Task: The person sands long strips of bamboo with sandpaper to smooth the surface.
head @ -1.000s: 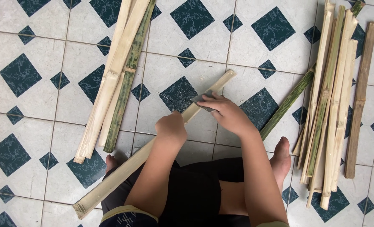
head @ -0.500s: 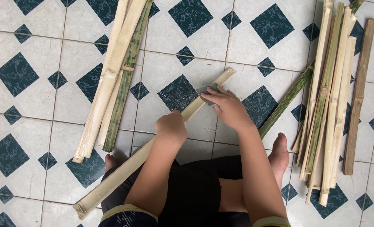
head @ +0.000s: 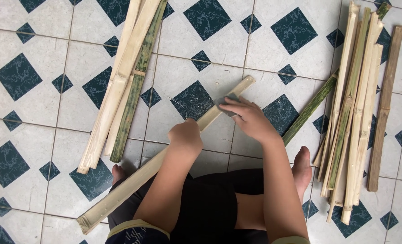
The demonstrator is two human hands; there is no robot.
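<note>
The tiled floor [head: 38,117], white with dark diamond insets, carries all the material. The landmark is the long pale bamboo slat [head: 133,185], lying diagonally across the seated person's lap, its far end on the tiles. Right of the slat, well apart, lies a bundle of split bamboo strips [head: 359,113]; left of it, a smaller bundle [head: 124,86], pale and green. The left hand [head: 186,135] is clamped around the slat near its middle. The right hand [head: 250,118], fingers together, presses a small grey pad [head: 225,100], apparently abrasive, flat on the slat near its far end. Against a second ago, this hand has moved further up the slat, which suggests rubbing strokes in progress
</note>
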